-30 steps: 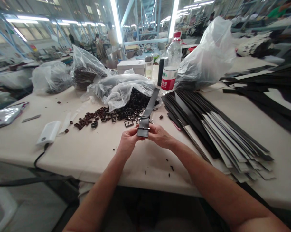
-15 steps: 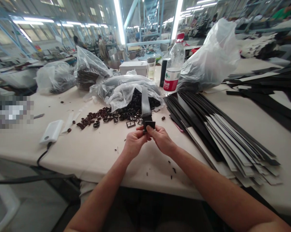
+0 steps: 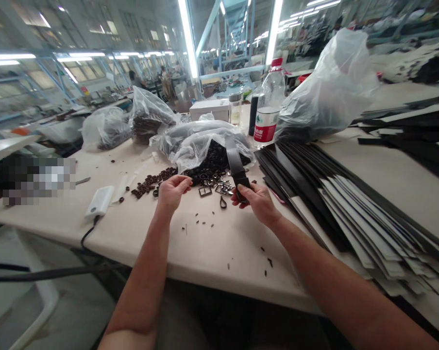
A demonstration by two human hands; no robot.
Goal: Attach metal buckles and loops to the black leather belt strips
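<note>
My right hand (image 3: 258, 197) grips the folded end of a black belt strap (image 3: 235, 161), thumb on top, with the strap's length rising away toward the plastic bag. My left hand (image 3: 172, 192) is apart from the strap, its thumb and fingertips pinched together beside the heap of small parts. Whatever lies in that pinch is too small to make out. Between the hands are metal buckles (image 3: 205, 191) and a dark belt loop (image 3: 223, 202). Small brown loops (image 3: 150, 183) lie left of the heap of black loops (image 3: 215, 156), which spills from a clear plastic bag (image 3: 190, 138).
Stacked black and white strips (image 3: 336, 204) cover the table's right side. Behind them stand a red-capped bottle (image 3: 266, 116) and a large plastic bag (image 3: 325, 92). A white corded device (image 3: 99, 201) lies at left. Tiny dark bits (image 3: 204, 223) dot the table (image 3: 212, 253) before me.
My left hand has let go of the strap end and moved left to the small parts. My right hand keeps the strap, now tilted. A loop and more tiny bits show on the table.
</note>
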